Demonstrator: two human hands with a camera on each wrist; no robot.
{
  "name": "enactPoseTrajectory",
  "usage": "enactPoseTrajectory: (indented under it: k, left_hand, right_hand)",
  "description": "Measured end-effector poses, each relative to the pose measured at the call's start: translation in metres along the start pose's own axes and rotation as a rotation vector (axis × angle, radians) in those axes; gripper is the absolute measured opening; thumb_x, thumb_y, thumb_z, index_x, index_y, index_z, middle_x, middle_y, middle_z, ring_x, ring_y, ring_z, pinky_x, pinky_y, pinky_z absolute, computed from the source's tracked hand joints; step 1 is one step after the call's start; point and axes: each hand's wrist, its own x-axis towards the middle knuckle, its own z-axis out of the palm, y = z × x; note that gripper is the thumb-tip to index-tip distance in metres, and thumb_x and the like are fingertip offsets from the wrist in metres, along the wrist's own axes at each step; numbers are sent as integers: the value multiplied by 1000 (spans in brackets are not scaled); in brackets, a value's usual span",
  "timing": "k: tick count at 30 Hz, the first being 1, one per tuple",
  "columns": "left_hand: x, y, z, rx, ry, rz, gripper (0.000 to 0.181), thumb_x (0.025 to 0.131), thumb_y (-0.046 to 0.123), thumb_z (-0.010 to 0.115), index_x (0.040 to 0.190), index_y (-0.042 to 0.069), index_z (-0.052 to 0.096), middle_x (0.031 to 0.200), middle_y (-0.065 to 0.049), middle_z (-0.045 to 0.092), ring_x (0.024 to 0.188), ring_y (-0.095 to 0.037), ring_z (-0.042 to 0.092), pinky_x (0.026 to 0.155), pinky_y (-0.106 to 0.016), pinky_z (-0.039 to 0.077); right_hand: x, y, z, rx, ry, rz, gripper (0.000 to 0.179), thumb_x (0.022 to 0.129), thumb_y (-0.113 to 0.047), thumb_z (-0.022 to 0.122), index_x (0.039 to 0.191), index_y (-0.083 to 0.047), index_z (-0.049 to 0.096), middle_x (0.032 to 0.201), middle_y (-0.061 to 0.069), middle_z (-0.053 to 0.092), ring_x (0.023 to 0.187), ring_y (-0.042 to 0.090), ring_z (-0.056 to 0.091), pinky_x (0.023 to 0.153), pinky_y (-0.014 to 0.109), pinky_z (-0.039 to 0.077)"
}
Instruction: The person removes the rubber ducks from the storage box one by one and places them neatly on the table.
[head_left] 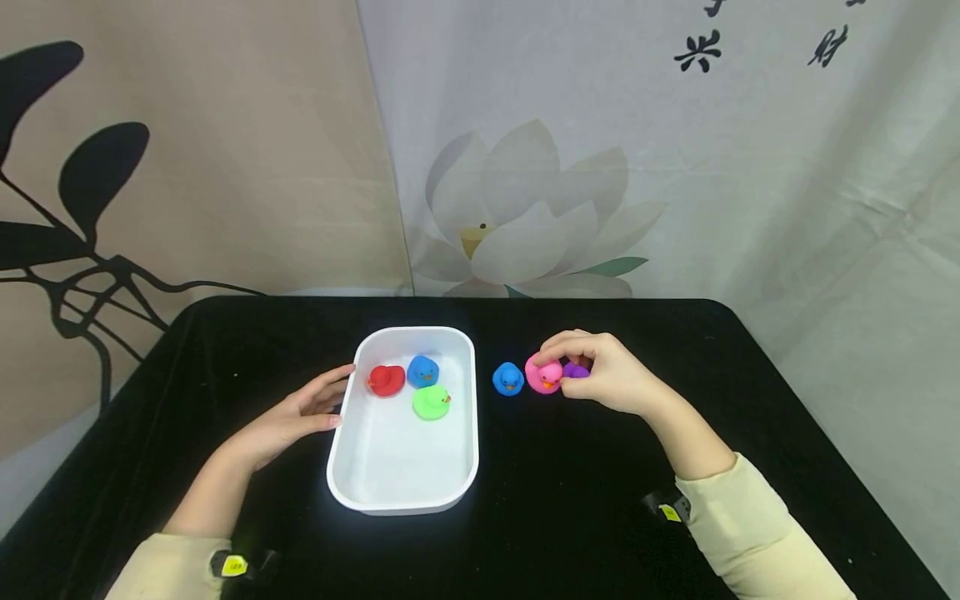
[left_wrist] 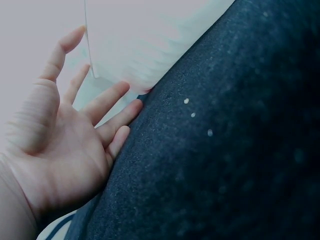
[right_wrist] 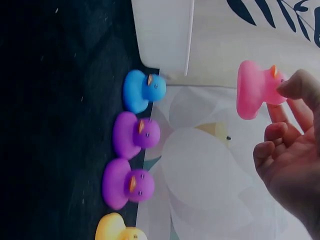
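Observation:
My right hand [head_left: 609,372] pinches a pink rubber duck [head_left: 543,377] by its head between thumb and fingers. In the right wrist view the pink duck [right_wrist: 253,91] hangs well above the table. Below it stand a blue duck [right_wrist: 143,91], two purple ducks, the nearer-to-blue one [right_wrist: 135,135] beside the other [right_wrist: 125,184], and a yellow duck [right_wrist: 117,229]. My left hand [head_left: 296,417] lies at the left side of a white tray [head_left: 390,475], fingers fairly straight, fingertips right at its wall. Inside the tray are a red duck [head_left: 387,381], a blue duck [head_left: 423,372] and a green duck [head_left: 432,402].
A black cloth [head_left: 555,517] covers the table. Behind it hangs a printed curtain [head_left: 525,208] with a lotus and dark leaves. The row of ducks stands to the right of the tray, with the hand over part of it in the head view.

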Motion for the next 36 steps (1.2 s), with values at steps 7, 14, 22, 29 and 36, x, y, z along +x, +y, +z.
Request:
enactPoseTrajectory:
  k: [7, 14, 22, 29, 36]
  left_hand:
    - [0, 0, 0, 7, 4, -7, 71, 89, 15, 63, 150, 15, 25, 150, -18, 30, 132, -46, 33, 93, -54, 44]
    - [-2, 1, 1, 17, 13, -12, 72, 89, 15, 63, 150, 15, 25, 151, -18, 29, 132, -46, 32, 93, -54, 44]
    - [-1, 1, 1, 12, 9, -11, 72, 90, 15, 63, 150, 15, 25, 151, -18, 29, 132, -46, 32, 94, -54, 44]
    - [0, 1, 0, 0, -2, 0, 72, 89, 14, 63, 150, 14, 24, 150, -18, 30, 132, -46, 32, 94, -53, 44]
    - [0, 0, 0, -6, -4, 2, 72, 90, 14, 63, 150, 14, 24, 150, -19, 31, 131, -46, 33, 94, -54, 44]
  right_hand:
    - [-5, 10, -16, -23, 3, -17, 37, 77, 9, 68, 106, -12, 73, 112, 1, 63, 89, 25, 48, 69, 33, 41]
    - [-12, 14, -28, -14, 15, 35, 37, 75, 9, 64, 105, -10, 73, 111, 5, 63, 78, 24, 47, 61, 28, 39]
    - [-18, 26, -42, -2, 29, 27, 35, 75, 12, 65, 105, -6, 73, 111, 9, 63, 72, 22, 47, 58, 27, 39]
    - [-26, 36, -54, 7, 43, 8, 29, 80, 8, 68, 106, -1, 71, 112, 14, 63, 76, 21, 49, 60, 26, 40]
    - [-34, 48, -69, 11, 49, 51, 32, 79, 14, 61, 108, 2, 69, 117, 17, 60, 81, 21, 52, 63, 24, 44]
